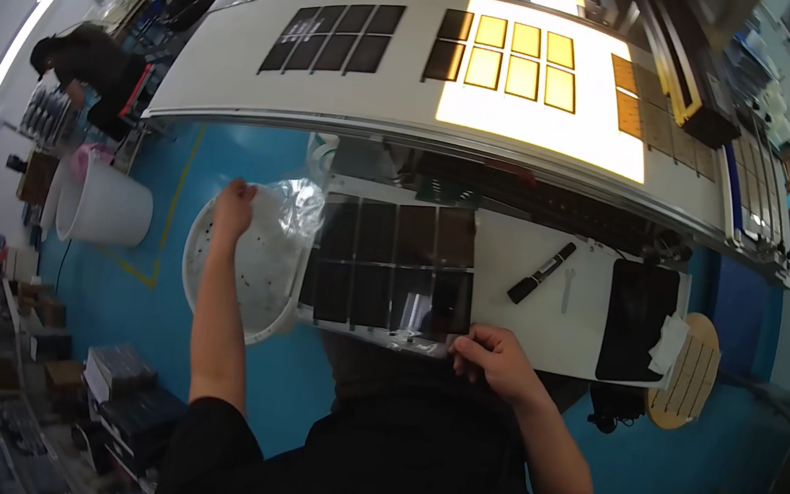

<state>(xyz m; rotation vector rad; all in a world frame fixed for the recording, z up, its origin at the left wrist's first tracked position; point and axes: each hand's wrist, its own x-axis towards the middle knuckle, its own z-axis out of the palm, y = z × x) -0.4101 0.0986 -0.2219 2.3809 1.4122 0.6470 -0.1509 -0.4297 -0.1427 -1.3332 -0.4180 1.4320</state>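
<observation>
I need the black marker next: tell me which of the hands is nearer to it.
Right. The right hand rests at the near edge of the dark panel sheet, just below-left of the black marker. The left hand holds clear film over the white bucket, far left.

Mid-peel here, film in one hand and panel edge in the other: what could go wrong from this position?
The left hand holds the clear film out over the white bucket; a sharp tug might drag or flex the dark cell panel.

The right hand pinches only the panel's near edge, so it may slip off the white table.

The black marker lies loose nearby and could roll.
</observation>
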